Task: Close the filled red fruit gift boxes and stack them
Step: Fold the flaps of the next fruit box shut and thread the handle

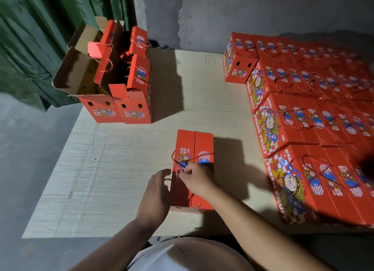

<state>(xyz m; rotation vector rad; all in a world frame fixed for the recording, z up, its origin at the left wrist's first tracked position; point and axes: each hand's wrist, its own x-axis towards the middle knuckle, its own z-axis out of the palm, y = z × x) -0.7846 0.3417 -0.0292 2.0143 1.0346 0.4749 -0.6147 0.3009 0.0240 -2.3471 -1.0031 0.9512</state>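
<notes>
A red fruit gift box [194,145] stands on the pale wooden board [121,169] just in front of me, its two top flaps folded down and meeting along the middle. My right hand [197,179] rests on the box top and pinches the red cord handle [182,159]. My left hand [156,194] lies flat against the box's left side, fingers together. At the back left stand several red boxes with open flaps [121,84]. Rows of closed red boxes [303,117] fill the right side.
A green curtain [30,48] hangs at the far left and a grey wall [242,13] runs behind the board. Grey floor [30,169] lies to the left of the board. My white shirt [182,256] shows at the bottom edge.
</notes>
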